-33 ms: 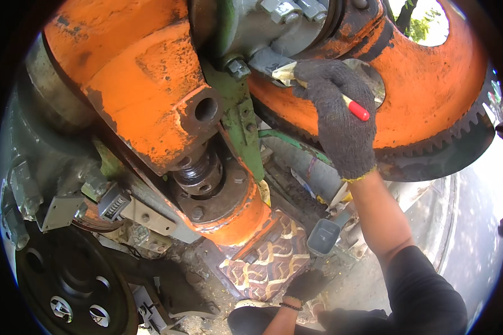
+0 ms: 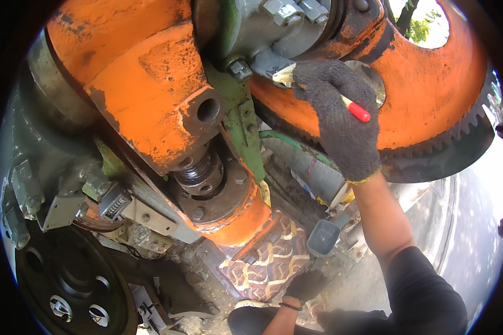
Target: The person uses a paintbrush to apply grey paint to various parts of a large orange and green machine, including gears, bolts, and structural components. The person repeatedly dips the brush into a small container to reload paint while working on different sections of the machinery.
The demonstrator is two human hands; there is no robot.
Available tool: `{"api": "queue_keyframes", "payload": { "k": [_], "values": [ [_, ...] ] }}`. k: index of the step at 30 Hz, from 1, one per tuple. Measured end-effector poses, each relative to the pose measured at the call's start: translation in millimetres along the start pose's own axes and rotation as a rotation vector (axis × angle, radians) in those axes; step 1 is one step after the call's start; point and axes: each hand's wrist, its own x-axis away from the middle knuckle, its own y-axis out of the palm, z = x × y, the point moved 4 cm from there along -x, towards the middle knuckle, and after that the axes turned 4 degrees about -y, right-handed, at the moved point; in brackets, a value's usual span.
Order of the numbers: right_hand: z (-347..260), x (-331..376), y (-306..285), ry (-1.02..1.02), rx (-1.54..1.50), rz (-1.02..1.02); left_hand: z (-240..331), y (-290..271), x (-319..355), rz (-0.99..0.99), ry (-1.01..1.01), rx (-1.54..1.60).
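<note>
My right hand [image 2: 343, 123], in a dark knitted glove, is raised at the upper right. It is closed around a paintbrush [image 2: 359, 113] whose handle ends in a red tip. The pale bristles touch or nearly touch a grey-coated metal edge [image 2: 269, 62] beneath a grey cylindrical housing [image 2: 251, 33]. Just behind the hand stands a large orange gear wheel [image 2: 430, 84]. Low in the view, my left hand [image 2: 307, 286], also in a dark glove, is beside a brown patterned cloth [image 2: 265, 259]. Its fingers are too dim to make out.
An orange machine arm [image 2: 145, 84] fills the upper left, above a greasy threaded shaft [image 2: 198, 176]. A grey plastic tub [image 2: 323, 237] sits below my right forearm. At lower left is a black wheel [image 2: 75, 279]. A green bracket [image 2: 240, 123] stands between the orange parts.
The view has shifted very slightly. My right hand keeps its grip on the paintbrush, with the bristles at the same grey edge.
</note>
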Motion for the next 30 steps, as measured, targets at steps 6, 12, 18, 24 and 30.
{"api": "queue_keyframes", "payload": {
  "k": [6, 12, 18, 24, 30],
  "values": [
    [-9, -19, -5, -0.169, 0.286, -0.099, 48, -58, -4, -0.097, 0.123, -0.392],
    [-20, -23, 1, -0.282, 0.399, -0.106, 3, -19, -10, -0.021, -0.011, -0.262],
    [-15, -14, -5, -0.309, 0.451, -0.074, 0, -31, -10, -0.137, -0.244, 0.013],
    [-12, -16, 4, -0.141, 0.15, -0.095, -2, -32, -8, -0.15, -0.255, -0.017],
    [-7, -14, -1, -0.018, 0.139, -0.115, -3, -33, -10, -0.097, -0.252, 0.018]
  ]
}}
